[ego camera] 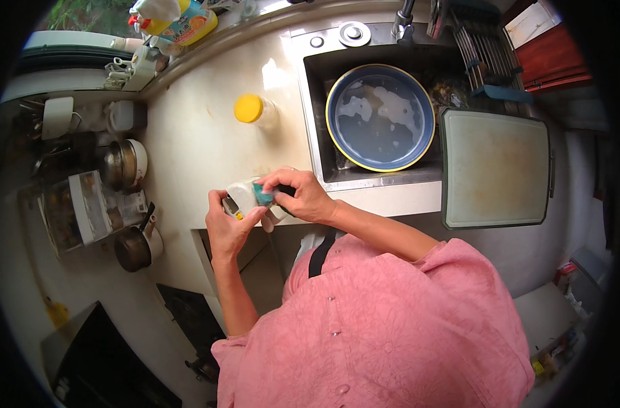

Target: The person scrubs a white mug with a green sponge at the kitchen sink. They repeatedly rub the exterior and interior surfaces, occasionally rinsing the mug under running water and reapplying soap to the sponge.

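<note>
My left hand (227,227) grips a small white plastic holder (242,198) with a dark opening and a yellow patch on its side. Its exact kind is hard to tell. Against the holder's right side, my right hand (306,198) presses a green scouring pad (262,195). A pale rounded part (267,223) hangs below the holder, partly covered by my fingers. Both hands are over the front edge of the pale countertop (197,153). Farther back on that counter stands a clear jar with a yellow lid (248,108).
Right of my hands, a blue basin (380,166) with a yellow rim holds cloudy, sudsy water in the steel sink (317,127). A cutting board (496,171) lies across the sink's right side. Pots (134,250) and a lidded container (88,204) line the left. The faucet (404,25) stands behind.
</note>
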{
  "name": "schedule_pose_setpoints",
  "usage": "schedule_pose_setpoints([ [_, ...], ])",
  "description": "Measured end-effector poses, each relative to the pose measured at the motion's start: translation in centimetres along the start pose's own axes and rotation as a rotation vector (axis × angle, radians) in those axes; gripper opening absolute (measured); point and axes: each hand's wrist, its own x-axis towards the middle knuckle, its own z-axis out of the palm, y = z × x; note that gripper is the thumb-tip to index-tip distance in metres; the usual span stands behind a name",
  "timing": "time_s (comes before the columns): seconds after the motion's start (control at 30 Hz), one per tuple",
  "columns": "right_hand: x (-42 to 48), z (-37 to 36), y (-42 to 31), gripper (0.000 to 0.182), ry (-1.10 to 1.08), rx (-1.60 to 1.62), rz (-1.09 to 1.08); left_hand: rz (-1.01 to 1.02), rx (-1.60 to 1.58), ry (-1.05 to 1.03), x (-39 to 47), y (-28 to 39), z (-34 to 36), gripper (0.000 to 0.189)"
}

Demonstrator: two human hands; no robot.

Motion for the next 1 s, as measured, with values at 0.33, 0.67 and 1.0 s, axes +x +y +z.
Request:
schedule_pose_setpoints([
  [0.33, 2.4, -0.3, -3.6, 0.023, -0.314, -0.475, -0.573, 0.055, -0.111, -0.037, 0.6, -0.2, 0.6, 0.067],
  [0.67, 3.2, 0.9, -4.7, 0.033, -0.43, -0.644, -0.523, 0.051, -0.096, -0.027, 0.6, 0.0, 0.6, 0.066],
  [1.0, 3.0, 1.1, -5.0, 0.035, -0.436, -0.642, -0.504, 0.09, -0.113, 0.023, 0.4, -0.8, 1.2, 0.066],
])
